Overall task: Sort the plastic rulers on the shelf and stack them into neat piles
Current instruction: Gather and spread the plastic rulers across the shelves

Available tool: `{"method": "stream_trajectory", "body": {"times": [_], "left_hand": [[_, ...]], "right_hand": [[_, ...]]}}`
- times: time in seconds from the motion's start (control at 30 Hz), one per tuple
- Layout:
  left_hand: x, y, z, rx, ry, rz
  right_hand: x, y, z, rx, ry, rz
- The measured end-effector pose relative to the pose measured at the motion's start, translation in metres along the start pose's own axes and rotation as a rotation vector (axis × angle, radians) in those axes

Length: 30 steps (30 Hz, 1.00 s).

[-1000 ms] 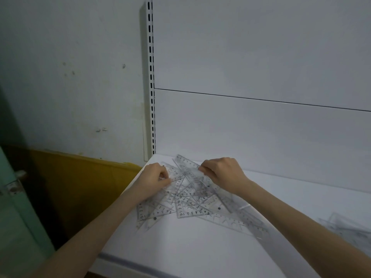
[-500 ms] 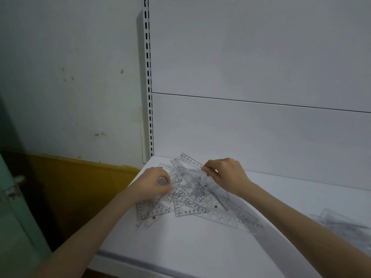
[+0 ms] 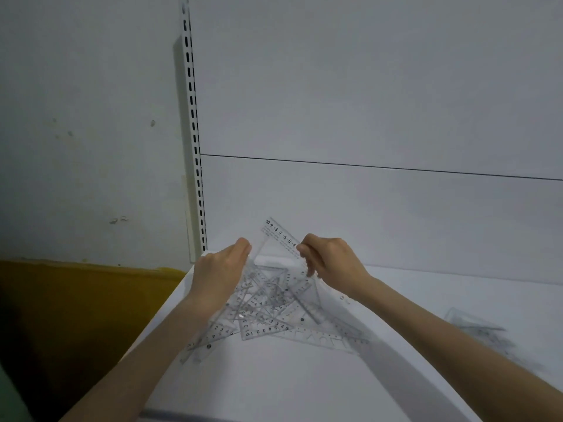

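The shelf point(image 3: 274, 388) is a plain white board, and behind it rises a white back panel point(image 3: 365, 86) with a thin dark seam running across it. At the panel's left edge stands a slotted metal post point(image 3: 192, 117). Left of the post is a scuffed grey wall point(image 3: 76, 117) with a mustard-yellow band point(image 3: 76, 300) along its lower part. Far to the right on the shelf, well apart from the hands, lies a smaller heap of rulers point(image 3: 481, 330), blurred and partly behind the right forearm.

Both forearms reach in from below and cover parts of the main pile. The left wrist hides its left side and the right hand shades its far corner.

The pile of rulers point(image 3: 268, 315) sits near the shelf's back left corner, by the foot of the post. The pieces are clear plastic with dark printed numbers and tick marks, straight ones and triangles lying crossed over one another at all angles.

The right hand point(image 3: 332, 266) pinches one triangle ruler point(image 3: 278, 234) with curled fingers and holds it tilted up above the pile, its scale reading 10 down to 4 along the top edge. The left hand point(image 3: 219, 275) is at that ruler's left edge, its back turned to me. I cannot tell whether its fingers grip the ruler or only touch it.
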<state>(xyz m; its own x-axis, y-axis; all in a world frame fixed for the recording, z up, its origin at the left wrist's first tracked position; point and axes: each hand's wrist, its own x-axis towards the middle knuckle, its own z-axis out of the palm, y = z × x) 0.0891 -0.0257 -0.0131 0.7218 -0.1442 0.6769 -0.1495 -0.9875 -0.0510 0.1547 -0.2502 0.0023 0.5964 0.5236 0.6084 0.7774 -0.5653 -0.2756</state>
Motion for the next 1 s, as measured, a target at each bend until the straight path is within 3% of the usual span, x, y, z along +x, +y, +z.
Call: {"method": "stream_trajectory", "body": {"times": [0.13, 0.3, 0.47, 0.6, 0.8, 1.0], "left_hand": [[0.008, 0.02, 0.001, -0.258, 0.01, -0.099], [0.025, 0.075, 0.008, -0.433, -0.195, -0.068], [0.043, 0.146, 0.027, -0.541, -0.368, 0.035], [0.066, 0.226, 0.036, -0.534, -0.326, 0.133], [0.102, 0.367, 0.055, -0.539, -0.341, 0.108], [0.126, 0.525, 0.081, -0.502, -0.373, 0.094]], "right_hand": [[-0.013, -0.004, -0.025, 0.106, -0.057, 0.122], [-0.046, 0.02, -0.069, 0.013, -0.106, 0.348], [-0.11, 0.058, -0.129, 0.091, 0.037, 0.571], [-0.172, 0.095, -0.18, 0.069, 0.135, 0.662], [-0.268, 0.165, -0.28, -0.035, 0.16, 0.878], [-0.382, 0.242, -0.399, 0.157, 0.136, 1.083]]}}
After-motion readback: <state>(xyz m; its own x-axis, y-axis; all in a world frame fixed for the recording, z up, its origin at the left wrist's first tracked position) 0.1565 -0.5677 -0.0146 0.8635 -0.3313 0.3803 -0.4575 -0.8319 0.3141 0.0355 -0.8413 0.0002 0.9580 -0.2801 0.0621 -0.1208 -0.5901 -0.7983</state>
